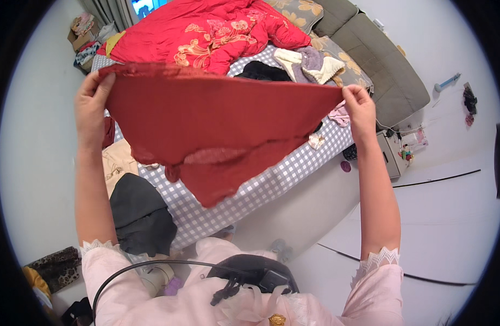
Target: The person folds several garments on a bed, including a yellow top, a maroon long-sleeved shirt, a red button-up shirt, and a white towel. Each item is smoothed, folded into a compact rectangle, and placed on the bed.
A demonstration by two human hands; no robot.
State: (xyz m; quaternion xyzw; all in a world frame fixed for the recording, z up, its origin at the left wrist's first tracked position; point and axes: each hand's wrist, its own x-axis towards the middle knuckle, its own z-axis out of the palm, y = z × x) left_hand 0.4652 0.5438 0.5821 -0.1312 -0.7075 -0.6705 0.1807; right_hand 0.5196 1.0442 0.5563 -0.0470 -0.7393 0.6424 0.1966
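Observation:
A dark red garment is stretched in the air between my two hands, above a bed with a blue-and-white checked sheet. My left hand pinches its upper left corner, where the cloth is bunched. With thumb and fingers, my right hand grips the upper right corner. The lower part of the cloth hangs loose and creased, and its exact kind cannot be told. Below my left hand, a beige garment and a dark grey garment lie at the bed's edge.
Across the far side of the bed spreads a red flowered quilt. Near it are a black furry item and a purple-and-cream garment. A grey padded headboard and a bedside cabinet stand at the right. A black cable crosses my lap.

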